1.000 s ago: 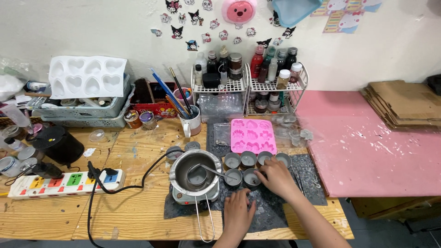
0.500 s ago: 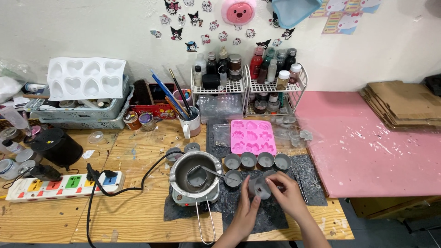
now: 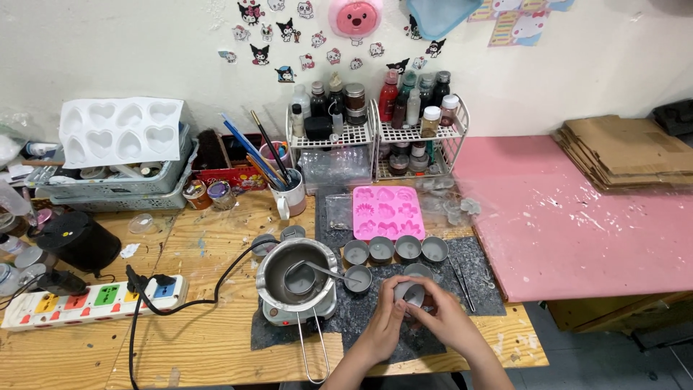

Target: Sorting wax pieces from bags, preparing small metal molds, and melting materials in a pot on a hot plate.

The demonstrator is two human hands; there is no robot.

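Both my hands meet over the dark mat [image 3: 375,310] near the table's front edge. My left hand [image 3: 382,328] and my right hand [image 3: 446,318] hold one small grey round cup [image 3: 410,292] between the fingers, tilted on its side. Several more small grey cups [image 3: 395,249] stand in a row behind it, in front of a pink flower mould [image 3: 387,211]. Left of my hands a metal melting pot [image 3: 296,278] sits on a small heater, with a spoon resting in grey liquid.
A colourful power strip [image 3: 94,300] with a black cable lies at the left. A white mug of brushes [image 3: 290,195], two wire racks of bottles [image 3: 382,123], a white heart mould [image 3: 119,132] and a pink table [image 3: 577,217] with cardboard stand around.
My right hand lifted a grey cup out of the front group and drew it toward me. My left hand joined it, and both now grip the cup.
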